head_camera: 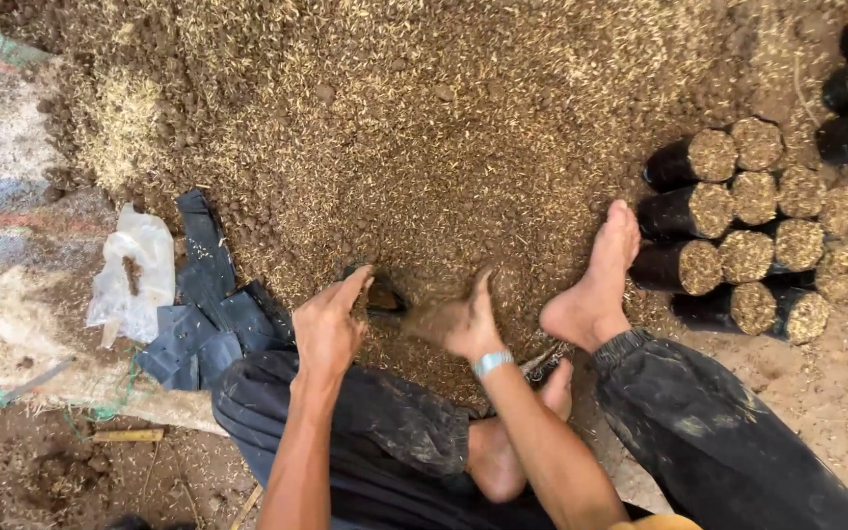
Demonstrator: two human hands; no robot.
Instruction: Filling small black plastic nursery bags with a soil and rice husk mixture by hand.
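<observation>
— Looking down from the head camera, what is the left hand (329,329) doing?

— It is holding a small black bag (383,294) open at its mouth, thumb and fingers curled on the rim. The bag is lying low on the soil heap (424,147), its long axis running away from the person, mouth facing the hands.

— And the right hand (463,324)?

— It is sitting just right of the bag, almost touching it, cupped and blurred, with soil and husk mix moving under the palm. I cannot tell whether it is gripping a handful or only pushing. A watch (492,362) is showing on that wrist.

— So which hand is nearer the bag?

— The left one is on it; the right is beside the mouth, on the heap side.

— What else is lying around the bag?

— Well to the right of it, filled black bags (728,231) are lying stacked on their sides, mouths packed with the same mix. The person's bare foot (596,285) is resting between the bag and that stack. Just left of the bag, flat empty black bags (210,314) are piling up, with a clear plastic bag (134,275) beyond them.
</observation>
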